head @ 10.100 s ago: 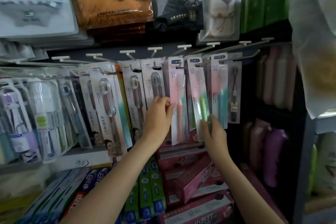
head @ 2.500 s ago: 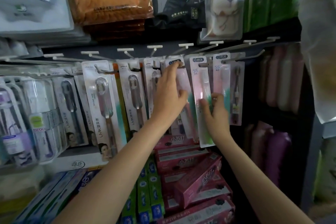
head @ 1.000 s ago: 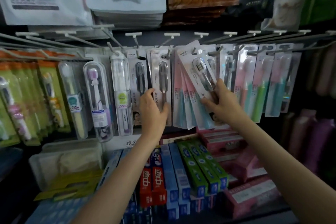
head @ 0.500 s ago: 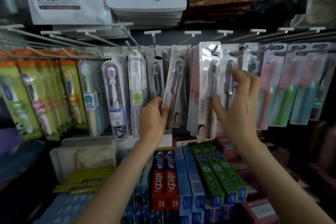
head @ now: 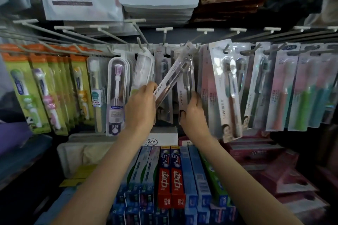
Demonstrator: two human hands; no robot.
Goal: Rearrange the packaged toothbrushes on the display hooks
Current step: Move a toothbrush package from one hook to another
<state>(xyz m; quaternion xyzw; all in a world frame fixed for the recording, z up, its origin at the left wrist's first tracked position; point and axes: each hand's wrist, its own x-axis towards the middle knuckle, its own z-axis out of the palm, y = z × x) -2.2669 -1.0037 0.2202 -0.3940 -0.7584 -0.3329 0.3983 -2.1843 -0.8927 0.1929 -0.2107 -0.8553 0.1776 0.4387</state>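
your left grip point(head: 140, 104) clasps the tilted toothbrush pack point(head: 173, 76), its top up by the hooks point(head: 165, 37); your right grip point(head: 193, 113) pinches the hanging pack point(head: 185, 89). tilted so, its hole may miss and it drops onto the toothpaste boxes point(head: 171, 175).

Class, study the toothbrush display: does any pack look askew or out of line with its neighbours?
Yes. One LMK toothbrush pack slants steeply, top right to bottom left, gripped at its lower end by the left hand, while neighbouring packs hang roughly straight. The right hand holds another LMK pack near its bottom.
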